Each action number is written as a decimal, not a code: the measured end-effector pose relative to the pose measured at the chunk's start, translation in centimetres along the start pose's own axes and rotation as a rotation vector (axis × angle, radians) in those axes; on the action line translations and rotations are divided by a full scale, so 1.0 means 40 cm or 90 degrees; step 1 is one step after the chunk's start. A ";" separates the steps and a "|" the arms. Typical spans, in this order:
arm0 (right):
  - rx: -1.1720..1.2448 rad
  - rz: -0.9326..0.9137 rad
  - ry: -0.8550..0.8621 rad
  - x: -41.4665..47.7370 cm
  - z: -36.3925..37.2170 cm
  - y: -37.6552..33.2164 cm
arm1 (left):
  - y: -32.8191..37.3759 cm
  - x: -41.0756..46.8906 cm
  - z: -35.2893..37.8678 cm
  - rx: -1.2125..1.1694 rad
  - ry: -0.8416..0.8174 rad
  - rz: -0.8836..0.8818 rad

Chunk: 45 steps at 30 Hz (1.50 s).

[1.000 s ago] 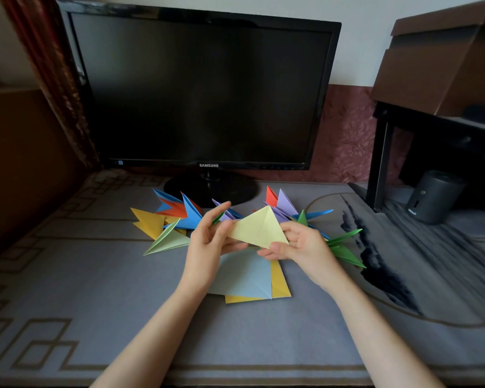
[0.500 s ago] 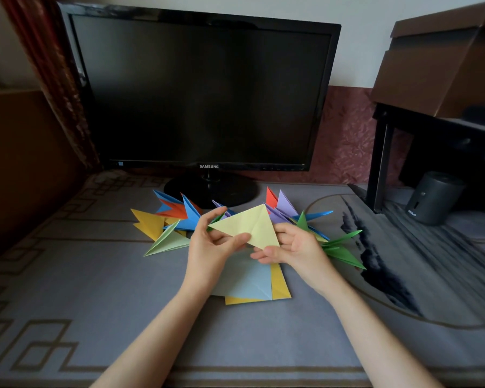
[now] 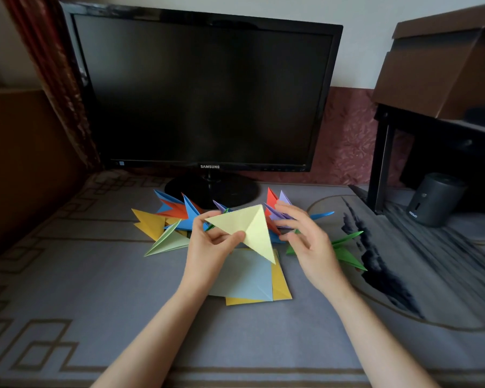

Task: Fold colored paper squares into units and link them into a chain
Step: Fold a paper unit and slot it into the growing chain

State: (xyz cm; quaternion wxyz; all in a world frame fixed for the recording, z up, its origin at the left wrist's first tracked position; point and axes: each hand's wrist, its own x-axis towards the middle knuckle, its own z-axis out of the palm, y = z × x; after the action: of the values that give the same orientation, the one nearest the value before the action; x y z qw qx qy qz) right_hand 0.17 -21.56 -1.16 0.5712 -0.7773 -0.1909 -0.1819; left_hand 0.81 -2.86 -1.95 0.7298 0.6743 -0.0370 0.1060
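While I watch through the head view, counter [image 3: 81,289]: grey cover with a brown line pattern.
Monitor [image 3: 205,93]: dark screen, standing at the back of the counter.
Folded units [image 3: 177,214]: a spiky cluster in blue, orange, yellow, purple and green, lying before the monitor's stand.
Flat squares [image 3: 244,278]: pale blue on top of yellow, on the counter below the hands.
Left hand [image 3: 210,247]: pinches the pale yellow folded paper [image 3: 249,228], thumb on its front, raised above the flat squares.
Right hand [image 3: 311,242]: fingers spread and relaxed, just beside the paper, holding nothing.
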 end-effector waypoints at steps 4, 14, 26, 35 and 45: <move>-0.105 -0.059 -0.056 -0.004 0.003 -0.006 | -0.008 -0.002 0.009 0.003 -0.054 -0.018; -0.034 -0.002 -0.070 -0.002 0.011 -0.004 | -0.003 -0.003 0.009 0.013 -0.123 0.015; 0.134 0.141 0.007 0.004 0.018 -0.011 | 0.005 -0.019 0.017 0.054 -0.171 0.061; 0.131 0.203 -0.091 0.003 0.026 0.001 | 0.003 -0.018 0.017 0.050 -0.154 0.072; 0.132 0.219 -0.128 0.000 0.034 -0.001 | 0.000 -0.021 0.017 0.060 -0.113 0.092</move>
State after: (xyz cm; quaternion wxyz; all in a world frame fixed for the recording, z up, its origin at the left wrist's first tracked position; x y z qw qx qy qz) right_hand 0.23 -20.26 -1.51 0.6486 -0.7499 -0.1292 0.0175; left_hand 0.05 -3.60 -2.05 0.6814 0.7103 -0.1455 0.0998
